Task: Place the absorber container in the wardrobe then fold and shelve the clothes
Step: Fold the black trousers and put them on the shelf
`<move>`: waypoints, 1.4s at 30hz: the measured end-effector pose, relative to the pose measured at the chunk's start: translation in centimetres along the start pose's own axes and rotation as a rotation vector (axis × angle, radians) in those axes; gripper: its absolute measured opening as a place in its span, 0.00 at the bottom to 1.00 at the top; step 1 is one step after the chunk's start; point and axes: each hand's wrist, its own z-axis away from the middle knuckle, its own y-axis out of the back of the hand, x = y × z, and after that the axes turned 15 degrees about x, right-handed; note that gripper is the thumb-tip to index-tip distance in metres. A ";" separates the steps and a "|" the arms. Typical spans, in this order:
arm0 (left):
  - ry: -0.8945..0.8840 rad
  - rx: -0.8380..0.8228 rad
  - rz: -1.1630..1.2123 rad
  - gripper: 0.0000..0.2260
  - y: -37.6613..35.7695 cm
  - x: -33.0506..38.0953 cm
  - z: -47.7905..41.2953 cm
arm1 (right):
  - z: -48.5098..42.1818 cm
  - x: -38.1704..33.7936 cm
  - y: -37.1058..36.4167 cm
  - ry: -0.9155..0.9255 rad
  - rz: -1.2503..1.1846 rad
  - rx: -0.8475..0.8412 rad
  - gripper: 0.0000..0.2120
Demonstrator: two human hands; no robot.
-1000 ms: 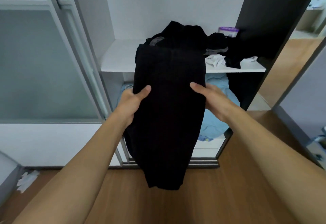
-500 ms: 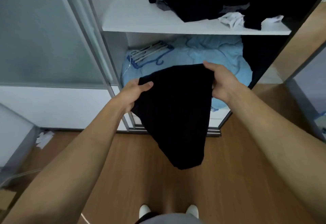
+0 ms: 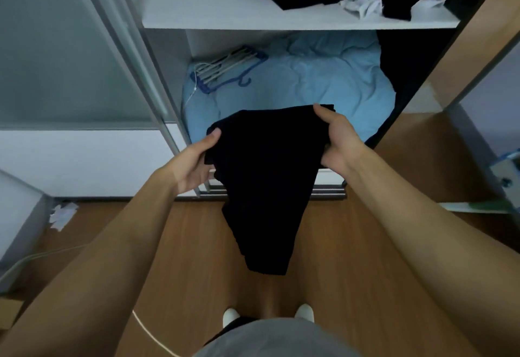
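Honestly, nothing readable in this shot: no text, brand, label or number that I can make out. The black garment (image 3: pixel 267 176) in the middle looks like plain dark cloth, and the small bluish thing (image 3: pixel 508 169) out at the 3 o'clock edge is way too blurry to tell if there's any print on it.
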 end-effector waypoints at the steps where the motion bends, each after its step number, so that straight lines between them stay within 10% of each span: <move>1: -0.018 0.010 -0.005 0.15 -0.6 -0.6 0.2 | -0.2 -0.2 0.0 -0.041 -0.002 0.019 0.11; 11: -0.066 0.303 0.200 0.14 -6.0 3.9 0.6 | 0.0 3.0 2.6 0.072 0.184 -0.057 0.13; 19: -0.081 -0.041 0.169 0.21 -2.1 2.3 1.7 | 0.0 0.8 -0.1 -0.056 -0.003 0.081 0.09; 24: -0.159 0.246 -0.034 0.15 -4.9 2.2 1.2 | -0.3 -0.9 1.2 0.002 -0.024 -0.080 0.16; 29: -0.103 0.062 0.191 0.20 -4.6 2.8 1.9 | -0.5 0.6 2.0 0.299 0.268 0.011 0.08; 37: 0.005 0.144 0.089 0.11 -3.3 3.6 1.4 | 1.0 -0.1 0.0 -0.042 -0.093 -0.144 0.09; 42: -0.054 0.030 0.145 0.15 -3.1 3.9 1.8 | 1.3 0.8 0.3 0.165 0.169 -0.117 0.11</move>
